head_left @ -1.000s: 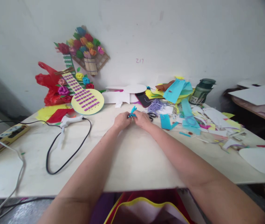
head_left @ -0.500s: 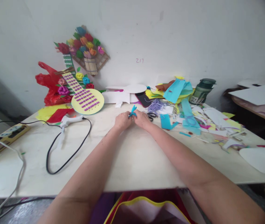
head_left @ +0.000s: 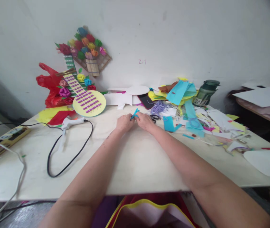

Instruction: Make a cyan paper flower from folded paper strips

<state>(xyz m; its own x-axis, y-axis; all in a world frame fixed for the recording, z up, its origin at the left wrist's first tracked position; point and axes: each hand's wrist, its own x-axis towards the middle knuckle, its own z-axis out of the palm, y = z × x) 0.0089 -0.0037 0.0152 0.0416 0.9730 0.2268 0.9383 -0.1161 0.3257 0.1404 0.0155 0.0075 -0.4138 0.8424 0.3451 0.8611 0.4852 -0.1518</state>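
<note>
Both my hands meet over the middle of the white table (head_left: 130, 158). My left hand (head_left: 124, 122) and my right hand (head_left: 144, 121) each pinch a small folded piece of blue paper (head_left: 135, 114) that sticks up between their fingertips. Fingers of both hands are closed on it. Black scissors (head_left: 154, 117) lie just right of my right hand, beside a tangle of purple thread (head_left: 158, 107).
A white glue gun (head_left: 72, 122) with a looping black cord lies at left, near a power strip (head_left: 4, 140). A yellow paper guitar (head_left: 87, 101), paper flowers and a red bag stand at the back left. Coloured paper scraps (head_left: 196, 123) and a green jar (head_left: 205, 92) crowd the right.
The blue paper piece looks slightly lower and more folded between my fingertips. My hands have stayed in the same spot.
</note>
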